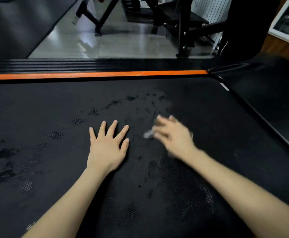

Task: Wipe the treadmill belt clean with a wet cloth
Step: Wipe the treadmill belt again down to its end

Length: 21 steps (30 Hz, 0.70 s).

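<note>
Your left hand (106,148) lies flat on the treadmill belt (37,109), palm down, with all five fingers straight and spread wide apart; it holds nothing. Your right hand (173,136) is just to the right of it, close but not touching, and shows badly blurred. Its fingers point forward and to the left over the belt. A small pale wad of cloth (148,134) pokes out at the thumb side of that hand, between your two hands and against the belt. The blur hides whether the right fingers curl round the cloth or only press it down, so I cannot tell that hand's grip.

Ahead of your right fingertips, dark wet smears (131,98) mark the black textured belt. More damp patches (6,153) lie well off to the left of your left hand, and others sit back by your forearms.

Beyond both hands an orange stripe (95,75) runs across the far edge of the belt, with a ribbed black side rail (88,63) just past it. Further out is a shiny tiled floor (92,42) with a black exercise frame (183,31) standing on it. To the right of your right hand a glossy black cover (269,86) borders the belt.
</note>
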Tool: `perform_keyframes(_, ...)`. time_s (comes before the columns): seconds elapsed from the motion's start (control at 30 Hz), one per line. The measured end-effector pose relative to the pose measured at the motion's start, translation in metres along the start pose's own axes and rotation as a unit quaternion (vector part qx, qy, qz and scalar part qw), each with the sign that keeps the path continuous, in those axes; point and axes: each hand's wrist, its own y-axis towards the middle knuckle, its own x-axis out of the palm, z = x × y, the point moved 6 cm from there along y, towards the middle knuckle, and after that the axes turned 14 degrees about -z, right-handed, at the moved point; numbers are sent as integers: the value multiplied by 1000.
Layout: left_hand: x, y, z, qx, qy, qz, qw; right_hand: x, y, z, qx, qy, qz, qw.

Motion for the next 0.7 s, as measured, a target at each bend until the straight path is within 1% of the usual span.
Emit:
perform_keyframes(0.07, -1, 0, -1, 1, 3, 3, 1000, 14, -56, -44, -139, -11, -48, 989)
perform_keyframes(0.1, 0, 0, -1, 0, 7, 4, 1000, 19, -75, -54, -191, -11, -76, 979)
perform_keyframes(0.17, 0, -1, -1, 0, 8, 3, 1000, 21, -77, -48, -249, -33, -106, 962)
perform_keyframes(0.2, 0, -2, -1, 1, 6, 2, 1000, 17, -61, -36, -244, -53, -93, 964)
perform_keyframes(0.23, 0, -2, -1, 3, 1, 2, 1000, 10, -35, -19, -194, -55, -69, 977)
perform_keyframes(0.27, 0, -3, -1, 3, -5, 3, 1000, 1, -4, 4, -105, -46, -36, 993)
perform_keyframes(0.3, -1, -3, -1, 3, -9, 1, 1000, -8, 24, 26, -12, -29, -13, 999)
perform_keyframes(0.33, -1, -3, 0, 2, -9, -1, 1000, -12, 45, 45, 79, 1, 1, 997)
perform_keyframes(0.37, -1, -2, 0, -1, -8, -3, 1000, -11, 59, 53, 138, 21, 16, 990)
perform_keyframes(0.4, -1, -1, -1, -2, -6, -6, 1000, -10, 65, 50, 159, 22, 18, 987)
perform_keyframes(0.43, 0, -1, -1, -2, -4, -8, 1000, -6, 63, 38, 147, 25, 10, 989)
perform_keyframes(0.47, 0, -1, -1, 0, -3, -6, 1000, 0, 52, 21, 104, 26, -6, 994)
perform_keyframes(0.5, 0, -1, -1, 3, -2, 2, 1000, 8, 35, 2, 36, 25, -23, 999)
perform_keyframes(0.57, -1, -1, -2, 5, -4, 8, 1000, 18, -10, -29, -103, 28, -71, 992)
perform_keyframes(0.6, 0, -1, -2, 6, -4, 9, 1000, 16, -21, -29, -147, 26, -85, 985)
perform_keyframes(0.63, 1, -1, -1, 5, -2, 9, 1000, 11, -17, -20, -161, 16, -88, 983)
perform_keyframes(0.67, 1, -1, -1, 3, 0, 10, 1000, 5, -3, -7, -135, -1, -80, 988)
perform_keyframes(0.7, 1, -1, -1, 3, 0, 9, 1000, -1, 18, 10, -78, -12, -65, 995)
